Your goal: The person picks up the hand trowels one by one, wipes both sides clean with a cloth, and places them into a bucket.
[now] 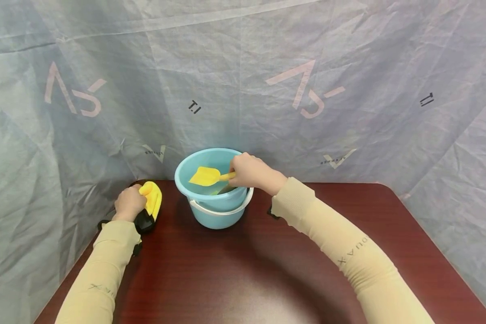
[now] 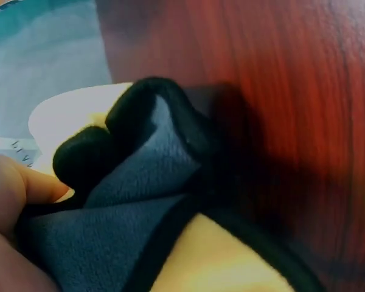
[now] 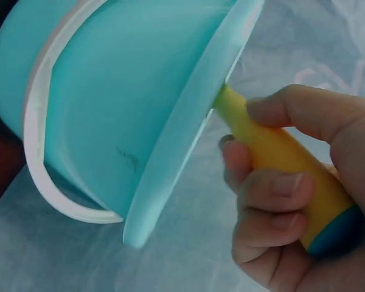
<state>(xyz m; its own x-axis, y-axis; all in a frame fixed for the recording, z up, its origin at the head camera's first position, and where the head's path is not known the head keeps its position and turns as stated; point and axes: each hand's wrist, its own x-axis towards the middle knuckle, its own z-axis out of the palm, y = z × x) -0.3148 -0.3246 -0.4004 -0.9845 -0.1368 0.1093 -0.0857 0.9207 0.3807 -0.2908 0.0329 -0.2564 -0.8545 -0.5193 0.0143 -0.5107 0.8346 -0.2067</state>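
My right hand (image 1: 251, 172) grips the handle of a yellow toy shovel (image 1: 206, 176), held over the mouth of a light blue bucket (image 1: 214, 219). In the right wrist view, fingers and thumb wrap the yellow handle (image 3: 286, 152), which has a dark teal end; the bucket's rim hides the blade there. The bucket stands upright, its white carrying handle (image 1: 222, 212) hanging at the front. At the table's far left, my left hand (image 1: 128, 203) pinches a folded yellow-and-grey cloth (image 1: 155, 202). Its grey side and black edging show close up in the left wrist view.
A dark red-brown wooden table (image 1: 194, 270) lies under both arms. Grey printed fabric (image 1: 235, 90) hangs along its back and sides, close behind the bucket. Something greenish and brown shows inside the bucket below the shovel.
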